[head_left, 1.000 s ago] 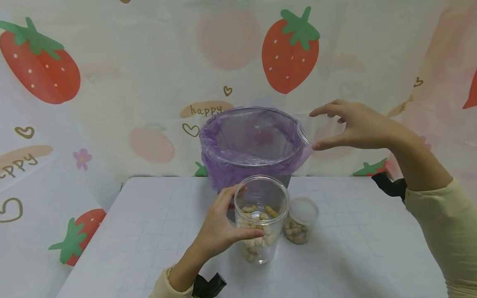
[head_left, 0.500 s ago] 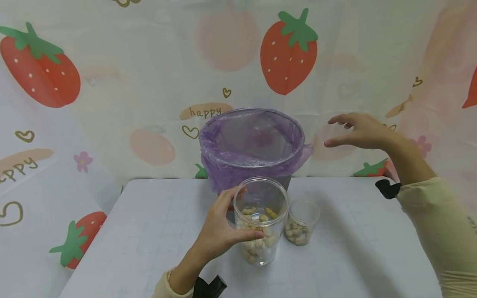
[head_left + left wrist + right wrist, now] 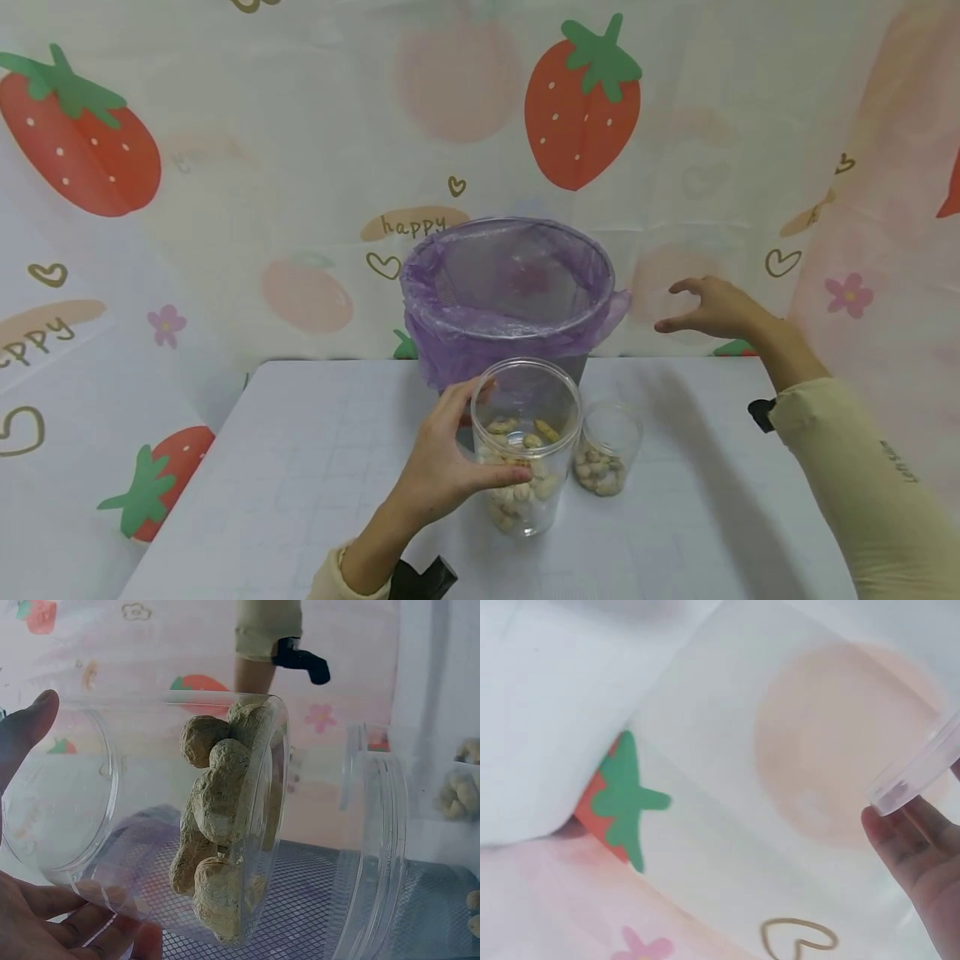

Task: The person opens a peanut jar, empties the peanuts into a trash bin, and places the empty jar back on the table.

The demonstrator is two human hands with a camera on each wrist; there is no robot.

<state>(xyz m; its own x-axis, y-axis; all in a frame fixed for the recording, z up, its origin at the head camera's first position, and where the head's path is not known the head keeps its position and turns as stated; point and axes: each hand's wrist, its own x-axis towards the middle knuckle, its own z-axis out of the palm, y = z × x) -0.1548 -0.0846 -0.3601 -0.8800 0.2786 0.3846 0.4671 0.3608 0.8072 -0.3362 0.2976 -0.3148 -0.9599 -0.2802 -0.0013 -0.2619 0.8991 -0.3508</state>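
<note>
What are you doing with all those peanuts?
The person's left hand grips a tall clear plastic jar of peanuts in their shells, standing open on the white table. The right hand holds a clear round lid off to the right, beside the mesh bin with a purple liner. A smaller clear cup of peanuts stands right of the jar.

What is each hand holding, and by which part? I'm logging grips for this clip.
Left hand grips the big jar of peanuts round its side. Right hand pinches a clear lid by its rim.
</note>
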